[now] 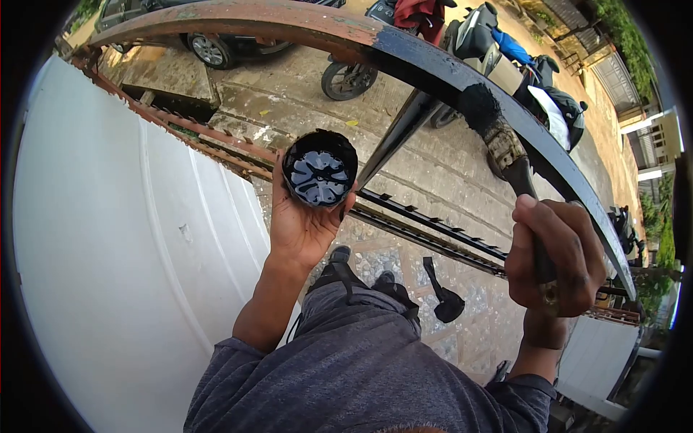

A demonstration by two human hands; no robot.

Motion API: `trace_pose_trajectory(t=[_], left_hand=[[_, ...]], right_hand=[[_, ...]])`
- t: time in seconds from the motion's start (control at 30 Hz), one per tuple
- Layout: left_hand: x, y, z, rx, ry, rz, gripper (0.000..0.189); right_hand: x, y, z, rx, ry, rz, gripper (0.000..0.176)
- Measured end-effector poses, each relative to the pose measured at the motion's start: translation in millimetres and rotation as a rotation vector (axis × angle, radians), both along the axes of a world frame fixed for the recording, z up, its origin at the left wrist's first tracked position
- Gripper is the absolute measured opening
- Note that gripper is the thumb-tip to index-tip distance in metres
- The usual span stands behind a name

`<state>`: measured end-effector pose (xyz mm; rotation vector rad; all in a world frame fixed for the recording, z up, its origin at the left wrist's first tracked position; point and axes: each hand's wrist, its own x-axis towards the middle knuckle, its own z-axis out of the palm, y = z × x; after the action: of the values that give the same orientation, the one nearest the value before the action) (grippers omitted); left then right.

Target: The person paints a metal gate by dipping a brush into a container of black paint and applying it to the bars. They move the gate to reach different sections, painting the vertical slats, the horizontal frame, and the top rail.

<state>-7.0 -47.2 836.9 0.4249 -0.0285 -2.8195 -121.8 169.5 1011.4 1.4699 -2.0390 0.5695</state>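
My left hand is wrapped round a small cup of black paint, its open top facing me and the wet paint glossy inside. Dark smears mark a fingertip of that hand. In my right hand is a paintbrush, gripped by its handle. The paint-blackened bristles touch, or lie just over, the curved metal rail. To the right of about its middle the rail is black and shiny; its left stretch is worn reddish brown.
Below the rail run a dark post and spiked lower bars. A white panel stands at left. Beyond are parked motorbikes and a car. A black object with a strap lies on the paved floor.
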Motion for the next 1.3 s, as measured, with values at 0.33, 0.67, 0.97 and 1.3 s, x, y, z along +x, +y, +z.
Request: trace_pose_trajectory(t=[0.33, 0.67, 0.97, 1.3], left_hand=[[-11, 10, 5, -0.03, -0.008, -0.036, 0.066], [-13, 13, -4, -0.029, -0.02, -0.083, 0.071], [-21, 15, -8, -0.001, -0.083, -0.117, 0.068], [-28, 26, -7, -0.011, -0.103, -0.214, 0.071]], right_hand=[[-82, -101, 57, -0.223, -0.878, -0.089, 0.015], [-147, -103, 52, -0.036, -1.213, 0.076, 0.029], [-145, -107, 72, 0.042, -1.261, -0.19, 0.032], [-177, -63, 58, 0.033, -1.184, -0.095, 0.028]])
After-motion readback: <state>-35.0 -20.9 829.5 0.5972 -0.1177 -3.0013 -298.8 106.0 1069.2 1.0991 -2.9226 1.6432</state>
